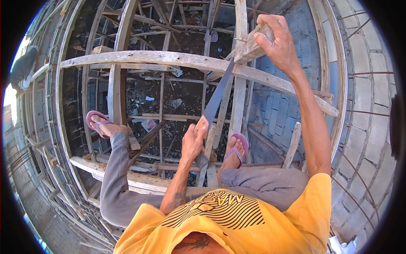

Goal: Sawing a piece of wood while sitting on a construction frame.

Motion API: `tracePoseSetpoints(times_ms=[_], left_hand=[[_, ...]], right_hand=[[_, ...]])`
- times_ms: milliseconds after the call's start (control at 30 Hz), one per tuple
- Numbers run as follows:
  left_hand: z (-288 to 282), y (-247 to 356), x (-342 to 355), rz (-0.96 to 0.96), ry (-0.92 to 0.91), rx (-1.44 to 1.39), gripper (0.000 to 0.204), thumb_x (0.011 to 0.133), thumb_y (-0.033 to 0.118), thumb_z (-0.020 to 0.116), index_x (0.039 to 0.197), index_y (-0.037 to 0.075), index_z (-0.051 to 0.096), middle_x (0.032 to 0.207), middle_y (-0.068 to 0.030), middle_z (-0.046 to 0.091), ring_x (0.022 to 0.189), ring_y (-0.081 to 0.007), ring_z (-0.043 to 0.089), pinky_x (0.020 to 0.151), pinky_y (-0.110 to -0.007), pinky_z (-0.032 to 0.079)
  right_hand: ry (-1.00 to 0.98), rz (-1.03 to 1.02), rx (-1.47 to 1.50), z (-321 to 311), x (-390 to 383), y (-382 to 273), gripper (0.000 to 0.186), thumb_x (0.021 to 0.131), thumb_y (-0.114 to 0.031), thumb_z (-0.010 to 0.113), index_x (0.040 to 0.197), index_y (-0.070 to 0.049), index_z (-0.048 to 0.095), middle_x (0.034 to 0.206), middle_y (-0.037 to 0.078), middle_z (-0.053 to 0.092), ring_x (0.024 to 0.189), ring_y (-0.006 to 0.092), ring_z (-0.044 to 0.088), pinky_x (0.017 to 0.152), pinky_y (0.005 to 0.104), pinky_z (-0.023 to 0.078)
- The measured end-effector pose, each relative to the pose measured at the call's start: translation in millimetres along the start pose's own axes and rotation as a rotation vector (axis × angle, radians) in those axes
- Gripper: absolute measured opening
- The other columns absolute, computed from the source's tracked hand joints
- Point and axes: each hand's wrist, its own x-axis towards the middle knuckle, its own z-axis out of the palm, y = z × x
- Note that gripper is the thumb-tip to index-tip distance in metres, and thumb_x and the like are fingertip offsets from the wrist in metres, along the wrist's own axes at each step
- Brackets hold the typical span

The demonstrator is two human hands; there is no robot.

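Handsaw (218, 94) in the left hand (193, 143), fingers wrapped round its handle; its long axis slants forward and rightward from them, tip near a timber block (251, 48); right hand (277, 44) clamps that block's far end; a long beam (160, 57) crosses just beside; no container shows.

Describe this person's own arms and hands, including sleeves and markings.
The bare left hand and bare right hand wear no gloves; no watch or bracelet shows. Short, plain yellow fabric sleeves leave both forearms uncovered. A dark, tattoo-like marking shows on the left one.
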Motion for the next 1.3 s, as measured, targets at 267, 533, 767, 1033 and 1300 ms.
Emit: tracePoseSetpoints(times_ms=[267,533,767,1033,1300], left_hand=[[46,76,114,0.195,0.027,-0.015,0.039,0.099,0.039,0.062,0.097,0.000,0.056,0.074,-0.0056,0.060,0.049,-0.0152,0.058,0.042,-0.031,0.048],[9,-6,14,0.035,0.005,-0.033,0.041,0.098,0.039,0.064,0.097,-0.001,0.056,0.075,-0.0111,0.067,0.047,-0.0193,0.062,0.043,-0.035,0.048],[32,43,83,0.107,-0.012,-0.102,0.040,0.097,0.038,0.066,0.093,0.000,0.054,0.069,-0.0040,0.055,0.049,-0.0129,0.054,0.039,-0.029,0.047],[25,19,35,0.079,-0.020,-0.048,0.045,0.097,0.041,0.063,0.100,-0.003,0.055,0.075,-0.0139,0.066,0.046,-0.0222,0.063,0.042,-0.037,0.049],[38,59,76,0.159,0.000,-0.099,0.043,0.097,0.042,0.064,0.091,0.000,0.055,0.072,-0.0079,0.061,0.047,-0.0177,0.060,0.041,-0.032,0.047]], right_hand=[[-0.017,-0.059,0.063,10,12,-6,0.040,0.083,-0.026,0.074,0.118,-0.008,0.066,0.116,0.012,0.058,0.108,0.0294,0.061,0.094,0.0383,0.050],[-0.026,-0.093,-0.014,-6,3,5,0.040,0.085,-0.028,0.074,0.119,-0.007,0.066,0.116,0.011,0.060,0.107,0.0283,0.062,0.091,0.0384,0.052],[-0.031,-0.159,0.022,5,15,1,0.040,0.085,-0.028,0.073,0.118,-0.007,0.066,0.113,0.011,0.061,0.099,0.0292,0.065,0.087,0.0386,0.054],[-0.065,-0.142,-0.063,-4,13,4,0.037,0.085,-0.026,0.071,0.116,-0.007,0.065,0.108,0.012,0.060,0.096,0.0311,0.064,0.087,0.0393,0.053],[-0.030,0.016,-0.257,8,20,-29,0.033,0.086,-0.032,0.071,0.107,-0.006,0.067,0.104,0.015,0.060,0.100,0.0315,0.061,0.088,0.0426,0.050]])
